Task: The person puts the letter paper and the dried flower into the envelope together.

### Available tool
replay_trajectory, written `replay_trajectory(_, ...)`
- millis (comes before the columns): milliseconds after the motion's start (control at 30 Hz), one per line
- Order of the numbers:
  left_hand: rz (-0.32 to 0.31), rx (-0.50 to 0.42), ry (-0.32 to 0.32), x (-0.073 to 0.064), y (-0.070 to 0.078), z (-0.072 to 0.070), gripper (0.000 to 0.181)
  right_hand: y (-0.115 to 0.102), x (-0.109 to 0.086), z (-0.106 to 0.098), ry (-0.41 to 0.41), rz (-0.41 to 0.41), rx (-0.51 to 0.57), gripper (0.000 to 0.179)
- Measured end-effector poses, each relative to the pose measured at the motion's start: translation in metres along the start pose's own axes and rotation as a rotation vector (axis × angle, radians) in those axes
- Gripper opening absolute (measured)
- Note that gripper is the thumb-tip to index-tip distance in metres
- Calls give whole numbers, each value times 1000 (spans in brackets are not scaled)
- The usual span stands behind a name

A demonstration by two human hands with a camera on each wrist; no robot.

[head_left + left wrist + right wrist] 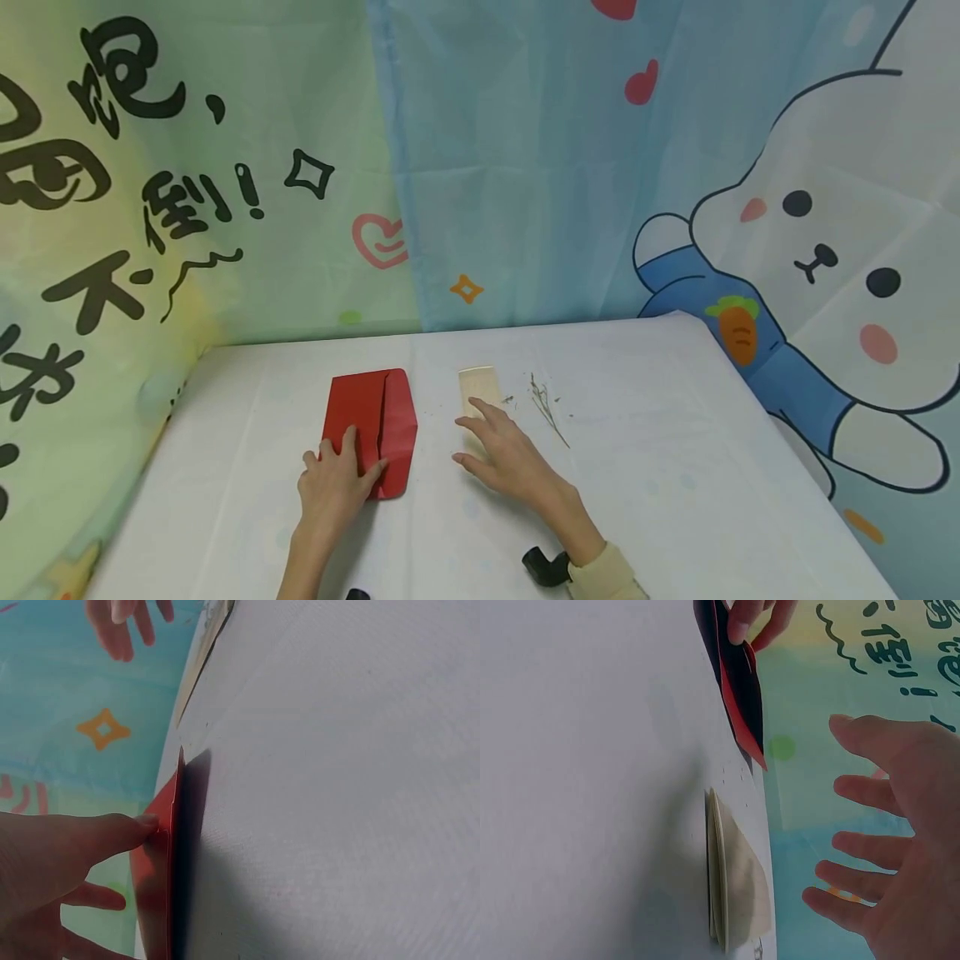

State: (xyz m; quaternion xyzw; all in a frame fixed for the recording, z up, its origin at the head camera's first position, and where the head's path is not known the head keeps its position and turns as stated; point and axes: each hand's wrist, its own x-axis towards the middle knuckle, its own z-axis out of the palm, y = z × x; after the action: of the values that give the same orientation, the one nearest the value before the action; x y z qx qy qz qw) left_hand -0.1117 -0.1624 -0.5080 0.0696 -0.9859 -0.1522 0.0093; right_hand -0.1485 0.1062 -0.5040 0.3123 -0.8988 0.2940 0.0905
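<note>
A red envelope with its flap folded out to the right lies on the white table. My left hand rests on its lower part, fingers spread over the paper and thumb near the flap's crease. In the left wrist view the thumb touches the red paper. Above a folded cream paper hovers my right hand, fingers apart and holding nothing. The right wrist view shows that hand clear of the folded cream paper, which stands up slightly in layers.
Thin dried stems lie right of the cream paper, with small crumbs around them. A black wrist device sits at my right wrist. Behind the white table hangs a printed cloth with a cartoon bear.
</note>
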Motion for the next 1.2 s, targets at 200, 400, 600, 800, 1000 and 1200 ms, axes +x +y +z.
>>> replay_trajectory(200,-6,-4,-3,-1,0,0,74,-8,6,7,-50,-13,-22,45)
replay_trajectory(400,-15,6,-9,0,1,0,74,-16,10,11,-91,-20,29,49)
replay_trajectory(600,-16,3,-8,1,1,1,74,-19,14,19,-120,-25,19,47)
replay_trajectory(800,-12,-6,0,1,1,1,73,-22,19,29,-142,-43,2,44)
replay_trajectory(1000,-4,-2,4,0,1,0,72,-25,23,37,-172,-53,-5,44)
replay_trajectory(1200,0,10,0,-1,1,-1,72,-31,29,45,-213,-63,6,43)
